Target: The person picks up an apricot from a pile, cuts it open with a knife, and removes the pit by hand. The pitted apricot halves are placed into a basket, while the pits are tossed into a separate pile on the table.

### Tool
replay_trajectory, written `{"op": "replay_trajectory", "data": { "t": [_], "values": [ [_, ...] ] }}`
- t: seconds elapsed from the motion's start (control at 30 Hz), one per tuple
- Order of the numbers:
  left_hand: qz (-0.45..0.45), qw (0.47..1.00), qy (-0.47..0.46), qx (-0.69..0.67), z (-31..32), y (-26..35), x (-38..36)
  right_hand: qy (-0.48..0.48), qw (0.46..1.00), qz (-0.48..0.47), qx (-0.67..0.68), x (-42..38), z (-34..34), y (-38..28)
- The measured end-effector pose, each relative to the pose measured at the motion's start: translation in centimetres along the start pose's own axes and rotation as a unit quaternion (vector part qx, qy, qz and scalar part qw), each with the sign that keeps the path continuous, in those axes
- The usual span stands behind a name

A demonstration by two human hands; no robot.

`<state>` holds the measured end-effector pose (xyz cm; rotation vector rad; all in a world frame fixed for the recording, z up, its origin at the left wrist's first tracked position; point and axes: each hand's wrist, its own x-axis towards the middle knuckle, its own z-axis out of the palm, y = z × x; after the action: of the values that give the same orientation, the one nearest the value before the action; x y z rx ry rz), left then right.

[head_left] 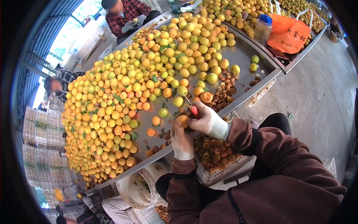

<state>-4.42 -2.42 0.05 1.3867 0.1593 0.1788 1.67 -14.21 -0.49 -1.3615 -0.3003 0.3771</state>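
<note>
Viewed remotely, I record both hands closed: left around an apricot, right gripping a red-handled knife, blade pointing away from the fingers, presumably for safety. The apricot sits by the worktop edge, apparently for easy reach.

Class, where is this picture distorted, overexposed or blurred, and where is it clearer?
Head view: fisheye distortion bows the blue metal wall, with blackened corners; head view: daylight washes out the openings upper left; head view: the face of the co-worker in red plaid is blurred; head view: left hand and right hand look fairly clear.
</note>
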Motion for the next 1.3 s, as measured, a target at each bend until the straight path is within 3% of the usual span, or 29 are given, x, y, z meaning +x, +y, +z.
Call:
{"op": "replay_trajectory", "data": {
  "t": [0.1,0.13,0.17,0.27,0.37,0.43,0.53,0.67,0.9,1.0,1.07,1.13,1.2,1.27,1.3],
  "values": [
    [-0.010,0.999,-0.002,-0.048,0.0,-0.7,0.1,0.017,0.998,-0.048,-0.026,-0.4,-0.1,0.6],
    [-0.018,0.991,-0.016,-0.131,0.0,-1.1,0.2,0.017,0.998,-0.049,-0.026,-0.4,-0.2,0.6],
    [-0.022,0.977,-0.029,-0.212,0.0,-1.5,0.5,0.021,0.999,-0.018,-0.017,-0.4,-0.4,0.5],
    [-0.025,0.959,-0.040,-0.278,-0.3,-2.5,1.0,0.015,0.999,0.051,-0.005,-1.2,-0.9,-2.5],
    [-0.033,0.945,-0.031,-0.325,-1.2,-2.6,1.1,-0.007,1.000,0.020,-0.009,-1.4,-1.1,-2.7],
    [-0.033,0.936,-0.031,-0.349,-1.5,-2.2,1.3,-0.092,0.992,0.011,0.089,-1.5,-1.0,-1.7],
    [-0.018,0.942,-0.031,-0.335,-1.2,-1.1,0.9,-0.114,0.978,0.026,0.171,-2.0,-0.4,-1.6],
    [-0.002,0.950,-0.069,-0.306,-0.9,-0.2,0.4,-0.093,0.994,0.034,0.035,-2.4,-0.7,-3.2],
    [0.020,0.963,-0.081,-0.255,-1.2,-0.3,0.1,-0.108,0.993,0.006,0.051,-2.2,-0.8,-2.7],
    [0.047,0.975,-0.069,-0.207,-1.0,0.3,-0.3,-0.079,0.996,0.030,-0.022,-2.2,-0.4,-1.8],
    [0.053,0.982,-0.058,-0.174,-0.8,0.5,-0.4,-0.029,0.999,-0.033,0.007,-2.1,0.2,-0.3],
    [0.059,0.987,-0.047,-0.142,-1.0,0.4,-0.3,-0.026,0.998,-0.017,0.048,-2.2,0.4,0.2],
    [0.133,0.988,-0.039,0.064,-1.6,0.0,0.2,-0.022,0.996,-0.002,0.091,-1.9,0.4,1.7],
    [0.142,0.984,-0.030,0.105,-1.8,0.2,0.2,-0.035,0.965,0.014,0.258,-1.0,0.5,4.2],
    [0.151,0.978,-0.022,0.145,-1.9,0.3,0.2,-0.036,0.965,0.013,0.260,-1.2,0.4,3.4]
  ]
}}
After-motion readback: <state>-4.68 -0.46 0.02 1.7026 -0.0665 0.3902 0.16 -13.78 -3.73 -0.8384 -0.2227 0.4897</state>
